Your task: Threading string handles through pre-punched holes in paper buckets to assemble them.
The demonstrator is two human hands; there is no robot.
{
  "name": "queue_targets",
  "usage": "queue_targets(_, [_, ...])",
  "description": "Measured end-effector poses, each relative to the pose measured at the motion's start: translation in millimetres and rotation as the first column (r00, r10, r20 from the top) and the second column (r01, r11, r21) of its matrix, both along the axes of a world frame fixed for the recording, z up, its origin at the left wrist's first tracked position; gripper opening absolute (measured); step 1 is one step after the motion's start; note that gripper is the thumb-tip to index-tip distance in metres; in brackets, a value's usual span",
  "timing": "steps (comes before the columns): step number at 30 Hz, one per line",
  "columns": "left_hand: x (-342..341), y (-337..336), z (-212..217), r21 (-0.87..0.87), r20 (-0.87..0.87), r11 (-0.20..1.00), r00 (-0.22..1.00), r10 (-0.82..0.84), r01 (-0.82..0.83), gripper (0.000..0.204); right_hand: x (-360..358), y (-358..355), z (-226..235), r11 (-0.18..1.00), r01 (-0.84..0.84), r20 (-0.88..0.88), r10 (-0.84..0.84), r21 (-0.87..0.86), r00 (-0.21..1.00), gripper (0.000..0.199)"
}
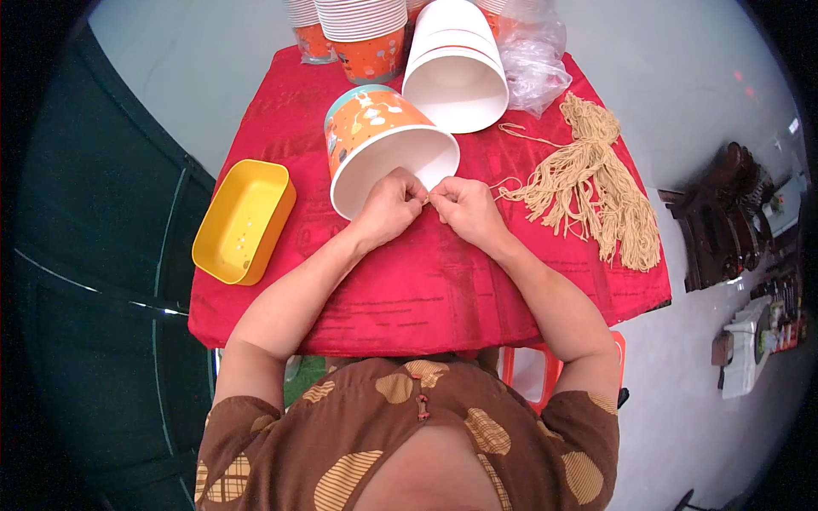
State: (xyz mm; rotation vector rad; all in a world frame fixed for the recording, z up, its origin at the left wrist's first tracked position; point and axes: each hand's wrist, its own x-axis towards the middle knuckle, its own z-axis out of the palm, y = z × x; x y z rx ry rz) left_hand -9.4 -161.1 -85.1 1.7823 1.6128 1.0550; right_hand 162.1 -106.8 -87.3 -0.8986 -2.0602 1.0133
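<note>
My left hand [394, 204] and my right hand [467, 209] meet at the open mouth of an orange patterned paper bucket [368, 119]. The bucket lies tilted on its side, its white rim facing me. Both hands are closed in a pinch, fingertips almost touching. A tiny pale bit shows between them, too small to name. My left hand overlaps the bucket's lower rim; my right hand is just outside it. Right of my right hand lies a bundle of tan cords [596, 183], tied near its top. A loose strand from it reaches close to that hand.
A yellow plastic box [243, 223] with small white bits inside stands at the left. Behind are nested white buckets [456, 72] lying down, an upright stack of orange buckets [368, 43] and a clear plastic bag [535, 64]. A red cloth [383, 298] covers the table.
</note>
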Motion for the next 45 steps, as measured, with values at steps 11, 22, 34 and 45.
queue_targets(11, [-2,0,3,-0.102,0.1,0.994,0.995,-0.021,0.032,0.005,0,-1,0,1.0,0.014,0.01,-0.014,-0.023,1.0,0.014])
queue_targets(22, [6,0,3,-0.019,0.015,0.998,0.998,0.065,-0.064,0.008,0,-1,-2,0.998,0.028,0.042,-0.03,0.049,0.999,0.012])
queue_targets(34, [1,2,5,-0.06,-0.004,0.996,0.998,0.066,-0.066,0.009,13,1,4,0.99,-0.031,0.112,0.016,0.135,0.994,0.013])
queue_targets(45, [3,0,8,-0.092,0.023,0.991,0.995,0.1,-0.098,0.008,11,-3,6,0.975,-0.022,0.211,-0.025,0.22,0.977,0.014])
